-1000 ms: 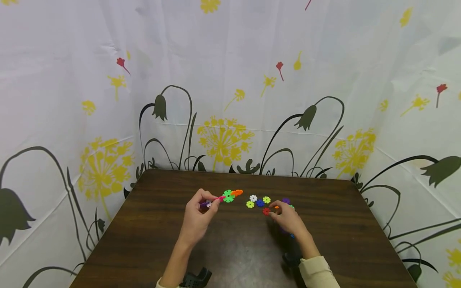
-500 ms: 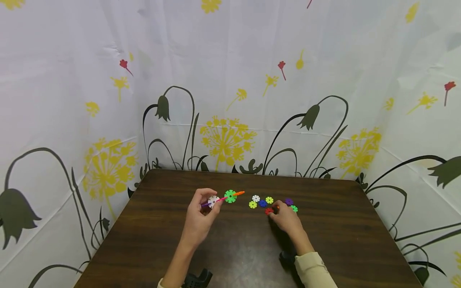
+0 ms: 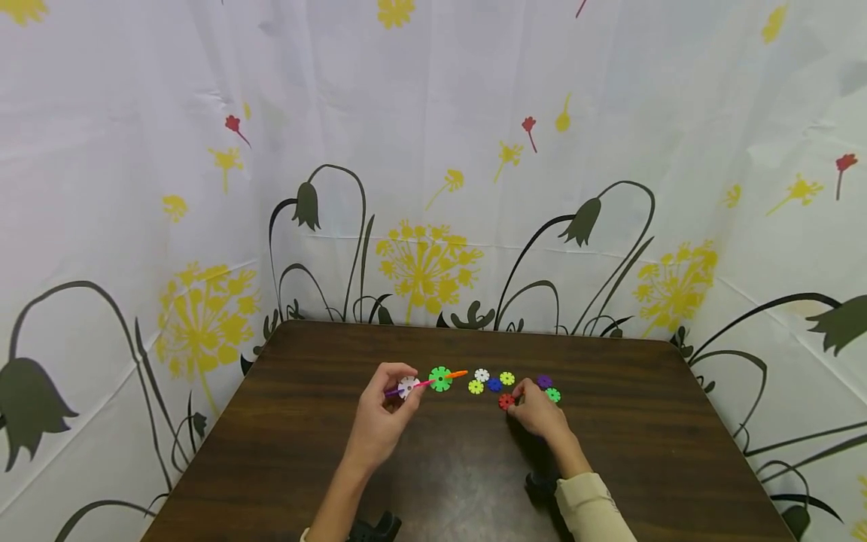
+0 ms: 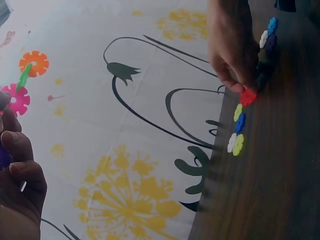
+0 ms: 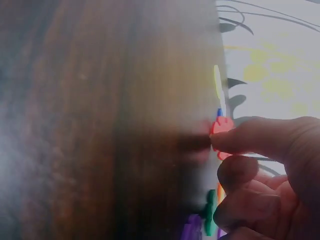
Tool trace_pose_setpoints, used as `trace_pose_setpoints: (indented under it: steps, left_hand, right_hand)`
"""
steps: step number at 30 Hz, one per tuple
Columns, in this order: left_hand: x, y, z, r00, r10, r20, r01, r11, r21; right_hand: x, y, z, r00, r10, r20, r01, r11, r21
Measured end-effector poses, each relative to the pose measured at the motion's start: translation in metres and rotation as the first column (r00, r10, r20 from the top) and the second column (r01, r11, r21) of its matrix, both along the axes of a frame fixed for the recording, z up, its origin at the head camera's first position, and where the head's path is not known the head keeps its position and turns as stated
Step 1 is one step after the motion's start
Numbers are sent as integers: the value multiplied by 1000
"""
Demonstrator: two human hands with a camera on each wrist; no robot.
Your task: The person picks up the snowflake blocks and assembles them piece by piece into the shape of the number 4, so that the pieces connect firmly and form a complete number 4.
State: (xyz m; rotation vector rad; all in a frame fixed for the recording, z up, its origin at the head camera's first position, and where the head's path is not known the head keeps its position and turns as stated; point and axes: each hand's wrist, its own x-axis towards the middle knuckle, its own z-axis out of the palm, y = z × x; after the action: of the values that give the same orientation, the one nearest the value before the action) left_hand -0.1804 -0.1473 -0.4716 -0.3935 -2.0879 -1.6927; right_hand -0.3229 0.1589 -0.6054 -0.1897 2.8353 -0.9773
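Note:
My left hand (image 3: 379, 421) is raised over the table's left-middle and pinches a chain of slotted flower-shaped plastic discs. Along it run a purple piece, a white disc (image 3: 408, 387), a pink disc (image 4: 19, 100) seen edge-on from the head, a green disc (image 3: 440, 379) and an orange disc (image 4: 34, 63) at the far end. On the right, my right hand (image 3: 542, 414) pinches a red disc (image 5: 222, 132) between thumb and fingertip, low over the table. An orange disc is mostly hidden behind those fingers.
Left of the red disc lie a white disc (image 3: 482, 375), a blue disc (image 3: 494, 385) and two yellow discs (image 3: 476, 387). A purple disc (image 3: 545, 382) and a green disc (image 3: 553, 394) lie beyond the right hand. A printed curtain (image 3: 433, 150) hangs behind the brown table (image 3: 460, 482).
The left hand has shifted slightly right and turned the chain, so the white disc now shows its face and the orange one its edge. Right fingers stay at the red disc.

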Motion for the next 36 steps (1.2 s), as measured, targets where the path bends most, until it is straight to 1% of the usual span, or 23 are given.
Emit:
trace_pose_setpoints:
  steps: [2, 5, 6, 9, 10, 12, 14, 17, 19, 22, 25, 26, 28, 31, 36]
  left_hand:
    - [-1, 1, -1, 1000, -4, -11, 4, 1000, 7]
    - [-1, 2, -3, 1000, -2, -22, 3, 1000, 29]
    - [-1, 2, -3, 1000, -4, -29, 5, 999, 37]
    - [0, 2, -4, 998, -7, -60, 10, 999, 49]
    - [0, 3, -3, 997, -8, -77, 12, 999, 50]
    - [0, 3, -3, 991, -13, -133, 21, 998, 60]
    - [1, 3, -3, 981, -5, -193, 19, 997, 73]
    - [2, 4, -2, 968, 9, -251, 15, 996, 93]
    - [2, 3, 0, 968, 17, -251, 7, 995, 97]
    - [1, 3, 1, 973, 24, -229, -3, 996, 91]
    - [1, 3, 2, 978, 25, -206, -9, 997, 80]
    - [1, 3, 3, 980, 24, -200, -9, 997, 75]
    - [0, 4, 4, 982, 13, -189, 1, 997, 73]
    - [-1, 5, 4, 987, -2, -163, 14, 997, 71]
    - [-3, 9, -10, 995, -10, -100, 17, 998, 62]
  right_hand:
    - [-3, 2, -4, 1000, 6, -8, -6, 999, -34]
    - [3, 1, 8, 1000, 12, -12, -13, 993, -121]
    - [7, 0, 14, 1000, 15, -13, -17, 989, -150]
    - [18, -1, 31, 999, 36, -16, -39, 968, -249]
    - [20, 0, 34, 999, 38, -9, -39, 961, -275]
    - [24, -1, 40, 999, 37, 8, -33, 943, -330]
    - [28, -2, 47, 999, 36, 21, -26, 924, -381]
    - [35, -6, 65, 998, 43, 42, -18, 885, -465]
    - [39, -11, 79, 998, 55, 43, -25, 855, -518]
    - [46, -18, 98, 995, 92, 39, -48, 785, -617]
    - [52, -23, 113, 992, 123, 12, -81, 716, -693]
    - [53, -24, 117, 991, 131, -4, -95, 700, -708]
    - [57, -26, 125, 990, 134, -33, -116, 676, -728]
    - [63, -28, 134, 988, 133, -83, -151, 649, -745]
    - [77, -32, 142, 981, 124, -151, -195, 606, -771]
